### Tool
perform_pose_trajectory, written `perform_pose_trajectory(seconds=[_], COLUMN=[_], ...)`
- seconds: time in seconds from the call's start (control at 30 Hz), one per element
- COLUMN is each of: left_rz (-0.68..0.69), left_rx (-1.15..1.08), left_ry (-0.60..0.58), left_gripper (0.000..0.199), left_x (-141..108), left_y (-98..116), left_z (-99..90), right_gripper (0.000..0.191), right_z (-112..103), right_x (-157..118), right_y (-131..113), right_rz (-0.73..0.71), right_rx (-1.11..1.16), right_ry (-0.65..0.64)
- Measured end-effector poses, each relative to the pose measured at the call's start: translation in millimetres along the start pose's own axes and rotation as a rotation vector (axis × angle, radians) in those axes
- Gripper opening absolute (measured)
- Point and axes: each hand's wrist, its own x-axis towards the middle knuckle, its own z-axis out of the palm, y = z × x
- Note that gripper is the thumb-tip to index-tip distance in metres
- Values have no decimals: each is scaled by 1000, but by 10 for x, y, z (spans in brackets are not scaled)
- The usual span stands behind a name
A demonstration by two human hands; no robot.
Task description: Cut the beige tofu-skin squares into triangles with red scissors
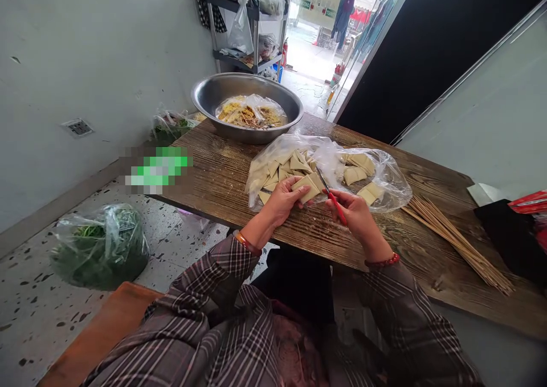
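Observation:
My left hand pinches a small stack of pale beige tofu-skin pieces between thumb and fingers, over the table's near edge. Red-handled scissors are gripped in my right hand. They appear edge-on, their thin dark blades tilted up and left against the right side of the stack, so how far they are spread is unclear. Just behind both hands, a clear plastic bag lies spread on the table, with many cut tofu-skin pieces on its left and several folded ones on its right.
A large steel basin with bagged yellowish food stands at the back of the wooden table. Thin wooden skewers lie at right, near a black cloth or bag. Bagged greens rest on the floor at left; a shelf cart stands behind.

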Motion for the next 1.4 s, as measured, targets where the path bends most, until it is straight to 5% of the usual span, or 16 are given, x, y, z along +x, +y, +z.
perform_pose_trajectory(seconds=[0.23,0.63,0.97,1.2,1.4], left_rz=[64,130,47,-27,-12], left_rx=[-108,-141,-124,-133,-92], left_ry=[12,179,86,-35,-11], left_gripper=[50,33,46,29,18], left_x=[19,64,117,87,44], left_y=[18,133,88,54,60], left_z=[-9,140,77,55,49], right_gripper=[69,58,65,71,75], right_z=[-44,-67,-24,-74,-97], right_x=[-54,-318,-249,-190,-198], right_y=[51,-34,-91,-85,-130], right_rz=[-12,-158,-8,74,127], right_rx=[15,-251,-111,-52,-29], right_ry=[92,13,-111,-147,-169])
